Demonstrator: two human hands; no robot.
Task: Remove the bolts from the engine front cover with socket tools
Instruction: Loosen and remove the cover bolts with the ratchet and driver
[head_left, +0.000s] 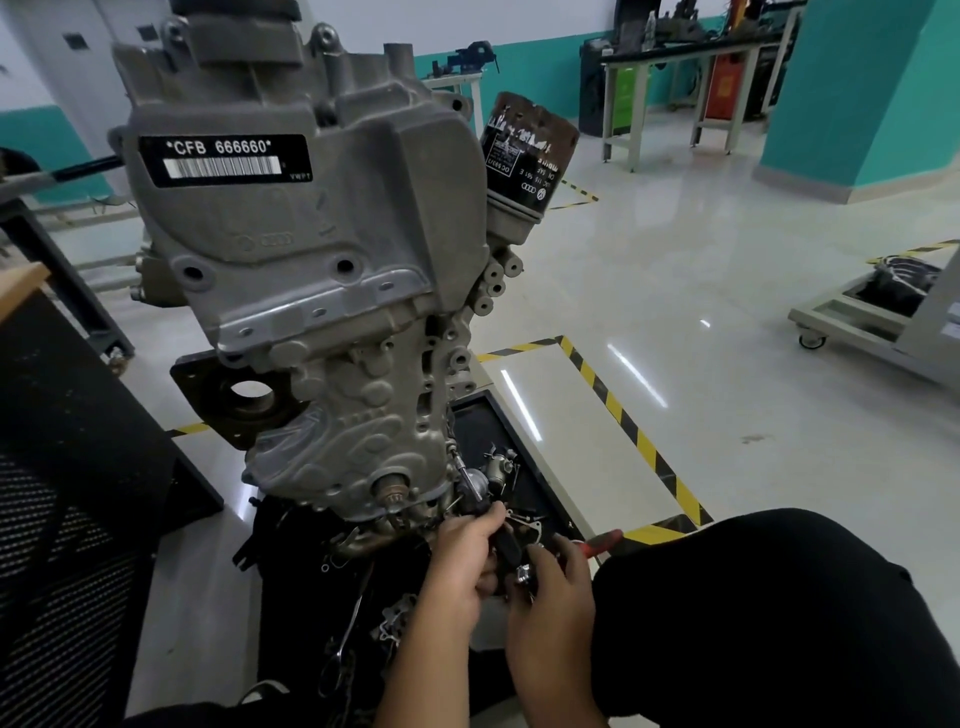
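Engine block of grey cast aluminium stands upright in the middle of the scene, its ribbed front cover facing the camera. A black label with white letters and a barcode sits high on the upper casing, and a worn black cylindrical oil filter juts out at the far right. Under the engine lies a black shallow metal tray, holding a jumble of small silvery bolts, brackets and clips. Near the cover's lower right corner, the left hand grips the black handle of a chrome socket ratchet, whose head points up toward the cover. The right hand, just beside it, pinches a small silvery piece; what it is I cannot tell.
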